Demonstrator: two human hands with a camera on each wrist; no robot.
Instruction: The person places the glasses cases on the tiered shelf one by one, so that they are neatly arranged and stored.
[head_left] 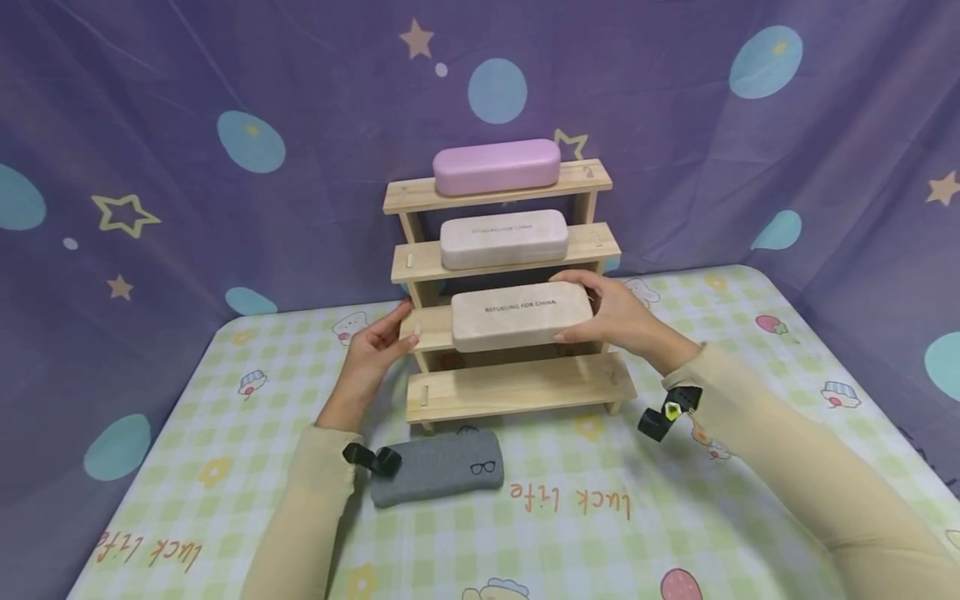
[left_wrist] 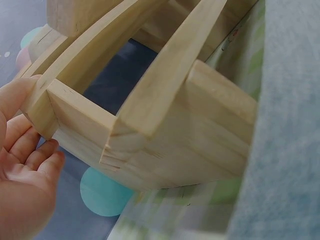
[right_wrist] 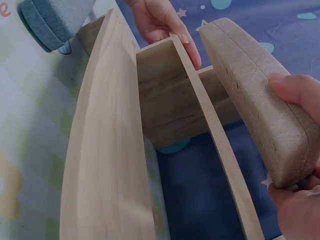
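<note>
My right hand (head_left: 618, 312) grips the right end of a beige glasses case (head_left: 521, 317) printed "REFUELING FOR CHINA". In the head view it is at the second tier from the bottom of a wooden step shelf (head_left: 517, 387); the right wrist view shows the case (right_wrist: 260, 95) between thumb and fingers, with a gap between it and the plank's edge. At the left end of that same tier, my left hand (head_left: 375, 350) holds the plank, thumb in front. A whitish glasses case (head_left: 504, 240) sits one tier higher, and a pink one (head_left: 497, 167) on the top tier.
A grey glasses case (head_left: 438, 471) with a spectacles print lies on the checked tablecloth (head_left: 570, 550) in front of the shelf, partly behind my left wrist's camera. A purple patterned curtain (head_left: 337, 92) hangs close behind the shelf.
</note>
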